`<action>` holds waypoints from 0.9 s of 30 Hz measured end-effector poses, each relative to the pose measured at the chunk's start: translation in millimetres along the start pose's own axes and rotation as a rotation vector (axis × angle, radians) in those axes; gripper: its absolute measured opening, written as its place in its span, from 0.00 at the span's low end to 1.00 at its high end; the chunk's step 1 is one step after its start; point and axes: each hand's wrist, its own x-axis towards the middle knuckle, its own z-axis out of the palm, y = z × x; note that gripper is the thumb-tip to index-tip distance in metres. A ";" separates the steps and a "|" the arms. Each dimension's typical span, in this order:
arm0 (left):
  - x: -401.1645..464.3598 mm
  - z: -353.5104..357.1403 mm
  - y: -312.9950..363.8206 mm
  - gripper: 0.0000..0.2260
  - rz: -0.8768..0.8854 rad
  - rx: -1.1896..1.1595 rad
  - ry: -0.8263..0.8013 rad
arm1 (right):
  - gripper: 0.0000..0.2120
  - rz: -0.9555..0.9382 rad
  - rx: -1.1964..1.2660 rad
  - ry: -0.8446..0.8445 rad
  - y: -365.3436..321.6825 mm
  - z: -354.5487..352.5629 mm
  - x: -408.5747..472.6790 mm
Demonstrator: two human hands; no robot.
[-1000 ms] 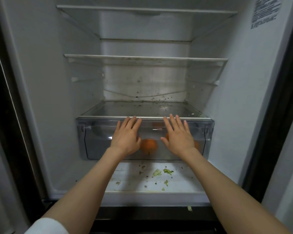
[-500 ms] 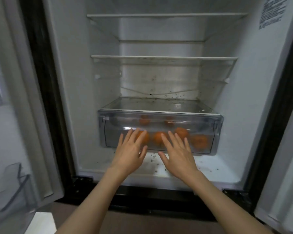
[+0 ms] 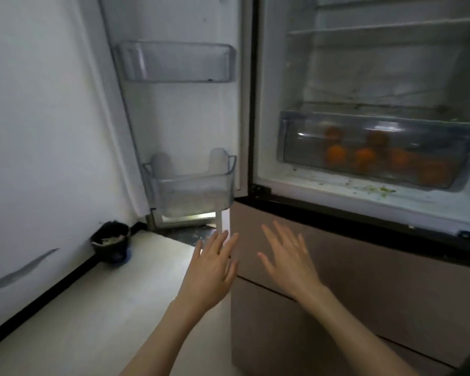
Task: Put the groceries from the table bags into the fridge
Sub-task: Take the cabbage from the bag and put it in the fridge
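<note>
Left hand (image 3: pixel 212 270) and right hand (image 3: pixel 288 263) being held spread, nothing gripped, below open fridge (image 3: pixel 272 90), oranges (image 3: pixel 364 157) being kept in drawer (image 3: pixel 291 137).

Clear drawer (image 3: pixel 296 137) (shut), oranges (image 3: pixel 337 154) inside

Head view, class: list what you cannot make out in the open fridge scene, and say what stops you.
- Oranges in the crisper drawer: exact count unclear, the tinted front and motion blur smear them.
- Upper shelves: cut off by the top edge.
- Drawer's right end: cut off by the right edge.
- Dark tub by the wall: contents too small and blurred.
- Table bags: out of view.
</note>
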 end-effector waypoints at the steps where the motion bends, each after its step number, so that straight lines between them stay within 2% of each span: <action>1: -22.1 -7.6 -13.7 0.22 -0.052 0.019 0.010 | 0.29 -0.032 0.015 -0.022 -19.7 7.5 -8.6; 3: -64.5 -23.5 -37.8 0.23 -0.145 0.054 0.012 | 0.28 -0.108 0.037 -0.066 -57.4 22.7 -23.0; 7: -140.7 -62.0 -80.0 0.31 -0.319 0.073 0.034 | 0.28 -0.252 0.064 -0.109 -132.3 52.7 -38.7; 11: -199.1 -100.2 -129.8 0.23 -0.495 0.125 0.098 | 0.28 -0.419 0.067 -0.145 -212.4 71.3 -37.5; 15: -255.1 -135.4 -178.5 0.26 -0.636 0.192 0.158 | 0.28 -0.592 0.105 -0.157 -297.2 93.3 -31.7; 22: -322.0 -168.0 -266.4 0.23 -0.917 0.180 0.219 | 0.28 -0.822 0.128 -0.202 -431.9 146.7 -9.9; 27: -347.0 -198.6 -338.1 0.23 -1.012 0.209 0.274 | 0.28 -0.957 0.162 -0.223 -520.9 171.0 18.0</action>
